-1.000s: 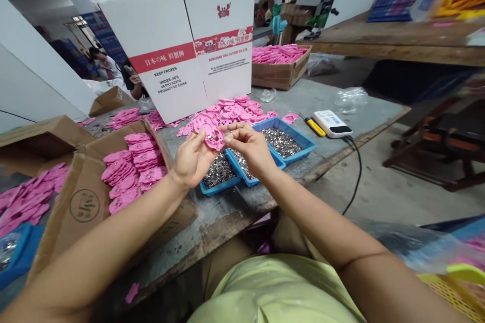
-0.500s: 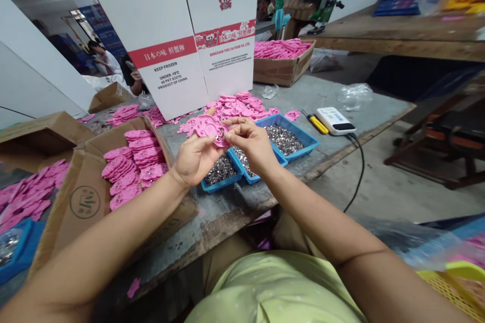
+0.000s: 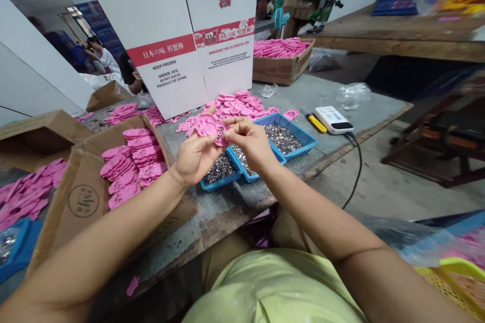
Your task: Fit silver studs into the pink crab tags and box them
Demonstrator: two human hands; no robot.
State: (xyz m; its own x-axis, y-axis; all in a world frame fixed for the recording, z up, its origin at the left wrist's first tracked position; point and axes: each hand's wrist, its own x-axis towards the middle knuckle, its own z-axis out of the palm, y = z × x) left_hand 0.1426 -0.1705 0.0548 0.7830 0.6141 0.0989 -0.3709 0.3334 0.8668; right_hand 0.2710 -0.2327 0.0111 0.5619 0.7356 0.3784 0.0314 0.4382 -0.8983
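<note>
My left hand grips a flat pink plastic piece from below, above the grey table. My right hand pinches at the right edge of that same piece with thumb and forefinger; anything small between those fingertips is too tiny to make out. Directly below the hands stand three blue trays filled with small shiny metal parts. A loose pile of pink pieces lies just behind the hands.
An open cardboard box with stacked pink pieces sits at my left. A white folded carton stands upright behind. A white device with a black cable and a yellow-handled tool lie at right. Another person works at far left.
Both hands with the pink piece have shifted slightly up and left in the view; my right fingers have closed in on the piece's edge.
</note>
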